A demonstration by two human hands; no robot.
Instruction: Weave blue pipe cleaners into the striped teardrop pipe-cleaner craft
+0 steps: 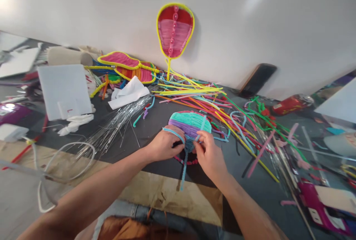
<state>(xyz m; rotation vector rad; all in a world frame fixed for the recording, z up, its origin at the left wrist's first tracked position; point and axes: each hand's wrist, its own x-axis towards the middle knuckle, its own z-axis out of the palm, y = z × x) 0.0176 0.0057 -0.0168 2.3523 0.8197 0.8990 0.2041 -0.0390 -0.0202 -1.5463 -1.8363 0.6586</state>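
Note:
Between my hands is a rounded pipe-cleaner piece [191,123] with a red rim and bands of turquoise, purple and blue. My left hand [168,143] is closed at its left side, with a light blue pipe cleaner [172,132] looping over the fingers. My right hand [208,153] pinches at the blue band on the other side, fingertips against a light blue strand. A blue pipe-cleaner end [183,175] hangs down from the piece toward the table's front edge. Exactly what lies under my left fingertips is hidden.
Loose coloured pipe cleaners [191,92] are piled behind, beside silver wires [114,125]. A pink, yellow-edged paddle shape [175,29] stands against the wall. A phone [257,80] and red can [292,105] are at right. A white cable [71,145] coils at left; purple glue guns [319,206] flank.

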